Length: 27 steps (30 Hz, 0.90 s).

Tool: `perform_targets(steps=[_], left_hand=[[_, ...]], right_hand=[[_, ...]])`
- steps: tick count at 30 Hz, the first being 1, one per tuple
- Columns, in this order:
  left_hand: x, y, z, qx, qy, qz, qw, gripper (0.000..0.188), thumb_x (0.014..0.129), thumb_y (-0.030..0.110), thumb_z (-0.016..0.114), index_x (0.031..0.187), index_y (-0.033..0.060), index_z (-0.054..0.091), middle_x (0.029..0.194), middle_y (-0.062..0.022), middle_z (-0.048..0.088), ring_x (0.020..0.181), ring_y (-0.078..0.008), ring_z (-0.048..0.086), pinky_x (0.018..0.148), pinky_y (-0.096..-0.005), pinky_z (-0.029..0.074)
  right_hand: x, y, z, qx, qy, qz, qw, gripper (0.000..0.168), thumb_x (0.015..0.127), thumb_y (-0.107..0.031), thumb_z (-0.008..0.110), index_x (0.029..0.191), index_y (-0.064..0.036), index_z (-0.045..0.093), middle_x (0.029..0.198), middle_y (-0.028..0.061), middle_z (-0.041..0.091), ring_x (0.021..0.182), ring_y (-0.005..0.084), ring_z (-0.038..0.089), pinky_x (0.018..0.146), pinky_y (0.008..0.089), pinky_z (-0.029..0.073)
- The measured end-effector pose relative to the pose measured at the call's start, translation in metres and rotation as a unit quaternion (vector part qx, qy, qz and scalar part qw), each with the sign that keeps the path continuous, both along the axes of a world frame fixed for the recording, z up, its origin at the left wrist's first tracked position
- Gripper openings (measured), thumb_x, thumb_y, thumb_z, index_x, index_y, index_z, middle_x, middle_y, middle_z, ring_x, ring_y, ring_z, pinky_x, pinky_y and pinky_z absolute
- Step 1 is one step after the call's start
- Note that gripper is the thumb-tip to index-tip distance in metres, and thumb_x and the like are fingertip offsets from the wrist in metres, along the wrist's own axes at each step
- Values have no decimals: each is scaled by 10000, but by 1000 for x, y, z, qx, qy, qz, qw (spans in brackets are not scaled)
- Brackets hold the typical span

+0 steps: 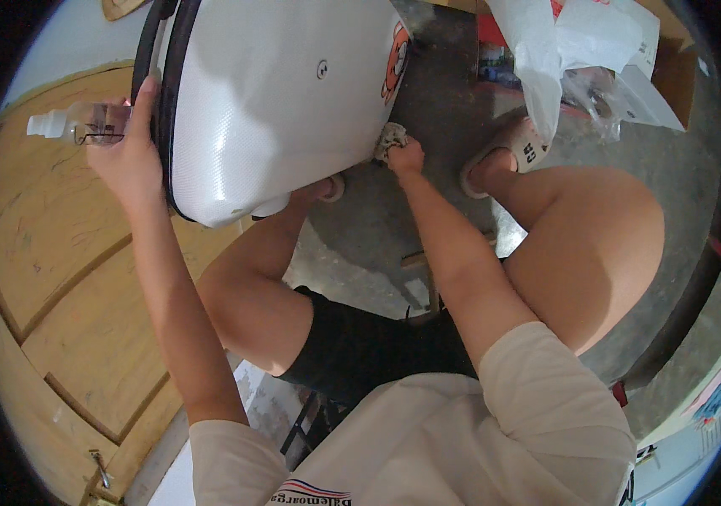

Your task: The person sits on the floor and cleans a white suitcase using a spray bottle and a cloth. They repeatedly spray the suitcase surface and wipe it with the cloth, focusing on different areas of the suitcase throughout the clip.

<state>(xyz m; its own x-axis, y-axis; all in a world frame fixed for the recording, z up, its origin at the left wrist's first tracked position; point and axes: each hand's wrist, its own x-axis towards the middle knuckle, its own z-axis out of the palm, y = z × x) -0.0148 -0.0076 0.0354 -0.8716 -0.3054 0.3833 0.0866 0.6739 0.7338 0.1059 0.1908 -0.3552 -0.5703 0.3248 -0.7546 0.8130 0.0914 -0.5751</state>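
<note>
A white hard-shell case (259,120), seemingly a suitcase, fills the upper left, with a black band along its left edge and an orange cartoon sticker (396,62) near its right end. My left hand (129,148) holds a clear spray bottle (98,123) with a white cap, the thumb resting against the black band. At the case's lower right corner, my right hand (405,155) grips a crumpled grey patterned cloth (391,137), which touches the shell. Fingers of my left hand are partly hidden behind the bottle and the case.
A wooden panel door (76,272) stands at the left. At the upper right are a cardboard box (677,76) and white plastic bags (594,38). My slippered foot (525,148) stands on the grey floor beside them. My bare knees flank the space below the case.
</note>
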Motion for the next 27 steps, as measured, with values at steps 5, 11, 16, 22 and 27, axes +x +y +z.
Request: perform_targets(steps=[5, 11, 16, 22, 27], left_hand=[[0, 10, 0, -6, 7, 13, 1000, 335, 796, 180, 894, 849, 10, 610, 836, -32, 630, 755, -114, 572, 729, -273, 482], [-2, -4, 1, -41, -24, 19, 999, 343, 785, 202, 896, 859, 10, 621, 822, -19, 638, 744, -114, 571, 710, -265, 472], [-1, 8, 5, -25, 23, -12, 999, 358, 793, 225, 888, 824, 31, 588, 788, 3, 615, 717, -98, 533, 684, -266, 449], [2, 7, 3, -36, 22, 7, 999, 401, 771, 320, 899, 823, 28, 629, 826, -22, 662, 742, -114, 576, 729, -289, 486], [2, 9, 3, -8, 4, 2, 1000, 359, 791, 229, 893, 863, 30, 604, 790, 9, 608, 721, -98, 548, 680, -261, 456]], right_hand=[[-3, 12, 9, -17, 38, 30, 999, 408, 757, -159, 676, 1148, -57, 731, 1070, 172, 752, 1004, 357, 715, 881, 411, 552], [-2, 15, 35, -65, 110, 19, 992, 376, 763, -126, 692, 1130, -60, 738, 1033, 121, 761, 944, 270, 724, 854, 386, 544], [-1, 16, 51, -58, 141, 22, 988, 417, 741, -158, 744, 1146, -60, 739, 1052, 134, 761, 988, 274, 721, 894, 394, 540], [2, 16, 78, -119, 178, -26, 976, 464, 729, -182, 757, 1177, -62, 728, 1075, 142, 758, 1024, 308, 716, 922, 404, 534], [0, 16, 67, -70, 203, -5, 977, 363, 771, -88, 708, 1125, -5, 717, 995, 107, 755, 888, 219, 706, 827, 375, 535]])
